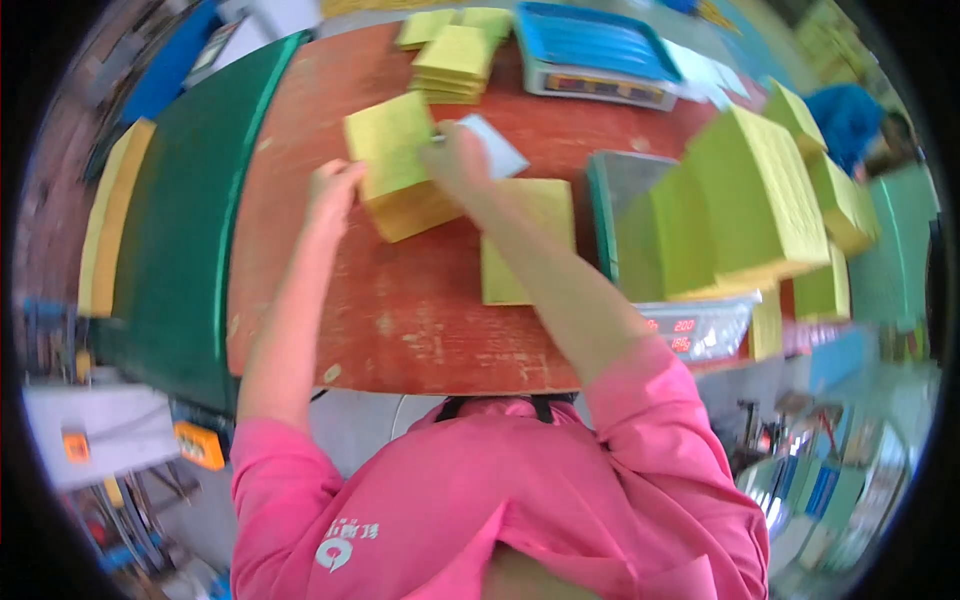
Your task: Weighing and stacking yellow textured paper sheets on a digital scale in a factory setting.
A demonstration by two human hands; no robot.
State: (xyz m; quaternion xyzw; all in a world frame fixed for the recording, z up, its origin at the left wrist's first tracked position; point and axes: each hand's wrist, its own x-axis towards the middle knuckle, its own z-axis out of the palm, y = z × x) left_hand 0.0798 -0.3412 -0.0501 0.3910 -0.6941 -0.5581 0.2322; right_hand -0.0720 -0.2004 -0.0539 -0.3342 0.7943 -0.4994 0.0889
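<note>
A thick stack of yellow paper sheets [395, 150] stands at a slant on the red table [380, 320]. My left hand [337, 187] grips the stack's left edge, thumb and fingers drawn together. At its upper right, my right hand [458, 157] is closed, with a small dark and shiny bit showing at the fingertips; blur hides what it is. A pale blue-white slip of paper [497, 148] lies beside the right hand, partly behind it. Under my right forearm rests a lower yellow paper stack [530, 240].
On the right, tall yellow stacks [740, 200] load a scale [700, 328] with a lit red display. A blue-topped scale [600, 50] and smaller yellow stacks [452, 62] stand at the back. A green surface [190, 220] adjoins the left. Another person [850, 120] is at the far right.
</note>
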